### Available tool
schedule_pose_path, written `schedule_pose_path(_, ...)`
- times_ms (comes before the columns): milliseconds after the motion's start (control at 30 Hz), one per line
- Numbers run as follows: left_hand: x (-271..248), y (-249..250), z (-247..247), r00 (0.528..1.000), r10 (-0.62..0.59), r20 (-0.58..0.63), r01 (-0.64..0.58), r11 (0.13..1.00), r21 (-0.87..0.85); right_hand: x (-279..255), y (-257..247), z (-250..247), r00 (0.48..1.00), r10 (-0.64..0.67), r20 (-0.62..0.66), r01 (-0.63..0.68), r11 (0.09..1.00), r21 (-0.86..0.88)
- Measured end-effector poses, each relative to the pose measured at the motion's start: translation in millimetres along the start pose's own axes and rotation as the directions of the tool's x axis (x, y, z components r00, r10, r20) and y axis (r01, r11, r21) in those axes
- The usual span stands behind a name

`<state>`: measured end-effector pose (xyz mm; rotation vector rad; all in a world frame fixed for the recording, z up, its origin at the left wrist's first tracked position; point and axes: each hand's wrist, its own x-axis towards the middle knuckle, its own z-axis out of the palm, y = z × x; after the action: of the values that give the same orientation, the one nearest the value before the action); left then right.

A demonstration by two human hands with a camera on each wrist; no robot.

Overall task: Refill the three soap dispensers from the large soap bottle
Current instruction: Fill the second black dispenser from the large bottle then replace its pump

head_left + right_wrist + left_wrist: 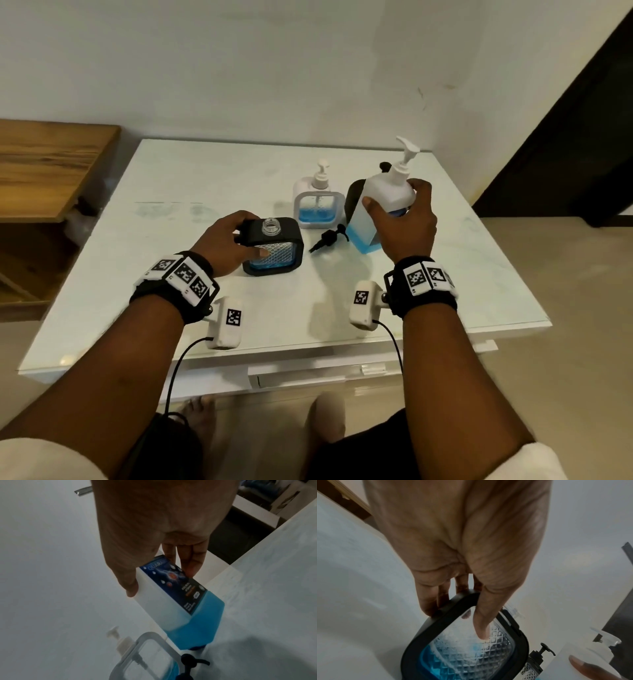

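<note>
What the coming pour turns on, as I read it, is the open clear threaded neck (pixel 270 226) of the black-framed square dispenser with diamond-patterned clear walls (pixel 274 251) — it lies at about nine o'clock from the large white rectangular soap bottle holding blue liquid (pixel 375 212). My right hand (pixel 404 226) wraps that bottle around its upper body, thumb on the near face, fingers curled round the far side; the bottle's long axis leans, base on the white glass-topped table (pixel 171 274), white pump still on top. My left hand (pixel 226 245) pinches the dispenser's top corner, thumb flat on its patterned front (pixel 481 628). The loose black pump (pixel 325 240) lies between them — I judge it easy to knock.
</note>
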<state>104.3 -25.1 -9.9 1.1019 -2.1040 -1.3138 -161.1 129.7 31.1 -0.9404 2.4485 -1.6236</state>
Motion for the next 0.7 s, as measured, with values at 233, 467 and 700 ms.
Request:
schedule_pose_path(233, 5, 2, 7, 0.999, 0.021, 0.042, -0.02, 1.0, -0.01, 21, 20, -15, 0.986, 0.064, -0.154, -0.073, 0.996, -0.05)
schedule_pose_path(467, 7, 7, 10, 0.997, 0.01, 0.071, -0.008, 1.0, -0.022, 33, 45, -25, 0.968, 0.136, -0.212, -0.156, 0.985, -0.08)
schedule_pose_path(700, 7, 7, 10, 0.998, 0.005, 0.059, -0.005, 1.0, 0.0, 30, 54, -22, 0.971, 0.171, -0.166, -0.184, 0.981, -0.067)
